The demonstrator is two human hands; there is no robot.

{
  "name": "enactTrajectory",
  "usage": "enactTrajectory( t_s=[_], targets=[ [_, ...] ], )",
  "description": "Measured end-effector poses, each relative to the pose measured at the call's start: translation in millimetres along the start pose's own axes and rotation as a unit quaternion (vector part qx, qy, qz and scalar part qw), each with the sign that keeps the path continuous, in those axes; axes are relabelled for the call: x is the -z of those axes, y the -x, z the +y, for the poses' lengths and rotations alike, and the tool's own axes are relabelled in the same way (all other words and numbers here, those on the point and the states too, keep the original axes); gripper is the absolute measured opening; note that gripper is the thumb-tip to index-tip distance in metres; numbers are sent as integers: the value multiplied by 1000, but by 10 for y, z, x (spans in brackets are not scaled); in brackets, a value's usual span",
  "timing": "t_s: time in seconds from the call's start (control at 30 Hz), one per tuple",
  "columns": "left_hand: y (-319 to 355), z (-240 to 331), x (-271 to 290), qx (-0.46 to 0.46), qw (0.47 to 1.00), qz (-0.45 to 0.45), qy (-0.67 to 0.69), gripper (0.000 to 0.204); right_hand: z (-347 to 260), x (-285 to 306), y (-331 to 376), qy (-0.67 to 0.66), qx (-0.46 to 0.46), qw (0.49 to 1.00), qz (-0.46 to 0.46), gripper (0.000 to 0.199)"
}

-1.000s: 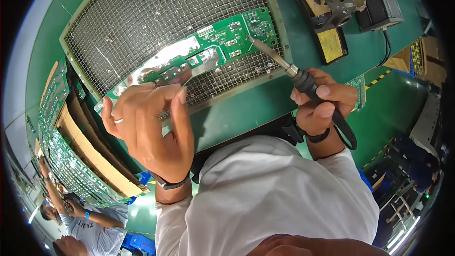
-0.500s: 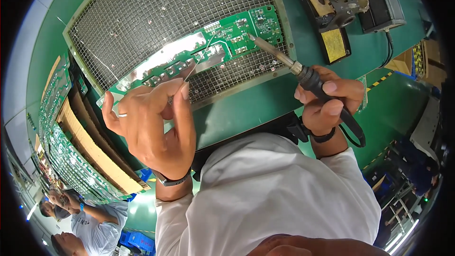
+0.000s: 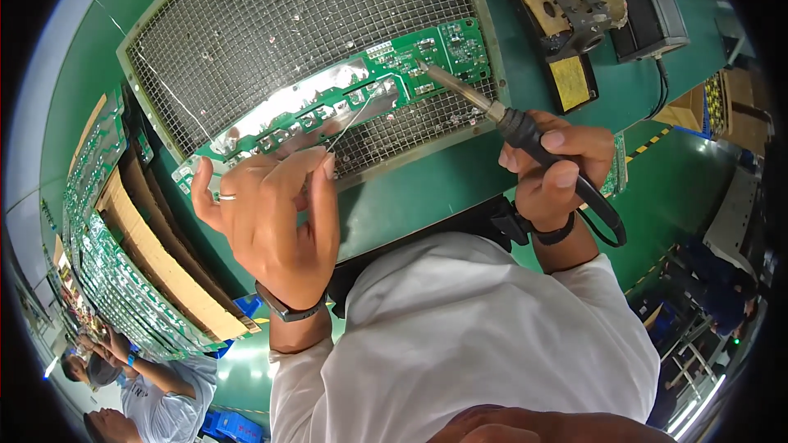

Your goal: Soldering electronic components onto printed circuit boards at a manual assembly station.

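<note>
Since a second ago, solder wire point(image 3: 355, 119) has been brought to the long green circuit board point(image 3: 345, 90), which is laid slanted on a wire-mesh tray point(image 3: 246, 16). At left, more boards are stacked in cardboard dividers point(image 3: 139, 230). The wire is pinched by the left hand point(image 3: 267, 213). A soldering iron point(image 3: 492, 111) is gripped by the right hand point(image 3: 562, 168), tip on the board. An iron stand point(image 3: 566, 25) is seen beyond.

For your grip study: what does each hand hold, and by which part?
Right hand: soldering iron, by its black handle. Left hand: solder wire, pinched at its near end.
</note>
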State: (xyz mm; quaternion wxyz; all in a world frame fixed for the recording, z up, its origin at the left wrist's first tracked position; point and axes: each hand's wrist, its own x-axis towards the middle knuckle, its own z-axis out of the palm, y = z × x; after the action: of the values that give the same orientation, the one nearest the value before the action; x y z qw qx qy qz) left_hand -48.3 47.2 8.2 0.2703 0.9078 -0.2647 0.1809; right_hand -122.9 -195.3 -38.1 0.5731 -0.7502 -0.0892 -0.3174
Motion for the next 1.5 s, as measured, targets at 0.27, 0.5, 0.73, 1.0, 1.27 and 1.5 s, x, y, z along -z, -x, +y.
enactTrajectory(
  t_s=[0.27, 0.5, 0.73, 1.0, 1.27, 1.5],
  targets=[
    [31, -60, -34, -4, 1000, 22, -10, 16, -4, -53, 1, -6, 3, 1000, -5, 42],
    [35, -50, -42, 19, 999, 39, 14, 14, -5, -87, -7, -9, -9, 1000, 2, 44],
    [6, -28, -47, 20, 999, 40, 12, 13, -141, -41, -137, -59, -66, 996, 30, 33],
    [68, -10, -31, 19, 999, 24, 15, 12, -112, 475, -287, 126, -20, 982, 137, 25],
    [93, -4, -2, -13, 999, 32, 13, 11, 183, 925, -289, 261, -39, 938, 225, 27],
    [117, 52, 57, -2, 999, 30, 12, 5, 234, 996, -274, 264, -62, 935, 228, 25]
  ],
)
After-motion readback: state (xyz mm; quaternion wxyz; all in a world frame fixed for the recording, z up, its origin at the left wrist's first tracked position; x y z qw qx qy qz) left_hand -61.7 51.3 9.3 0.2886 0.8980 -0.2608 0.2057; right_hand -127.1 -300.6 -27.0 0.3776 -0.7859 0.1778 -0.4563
